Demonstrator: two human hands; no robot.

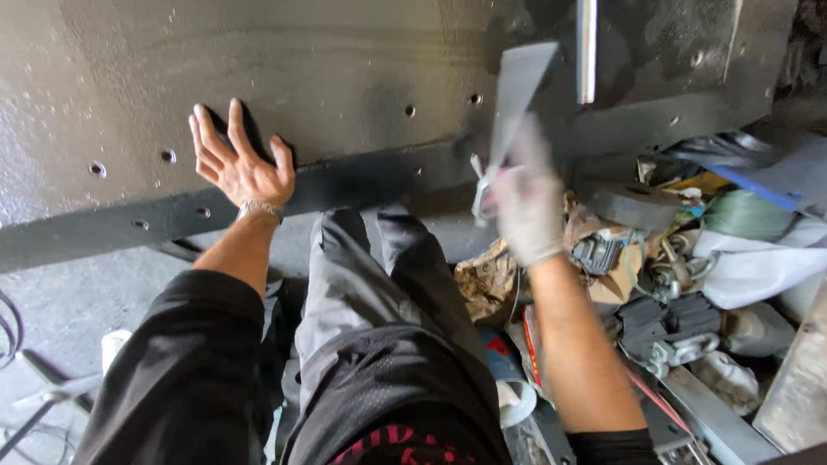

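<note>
A large dark metal panel (345,77) with small holes stands in front of me. My left hand (237,164), bare with a bracelet at the wrist, lies flat and spread against the panel's lower part. My right hand (527,202), in a pale glove, is raised and blurred, shut on a grey flat strip (519,86) that points up toward the panel. My legs in grey trousers (379,293) stretch out below.
A heap of parts lies at the right: a dark disc (633,205), metal brackets (672,331), crumpled paper (487,280), white cloth (749,267), a green bundle (745,213). A shiny rod (587,52) hangs at top. Concrete floor (69,301) at left.
</note>
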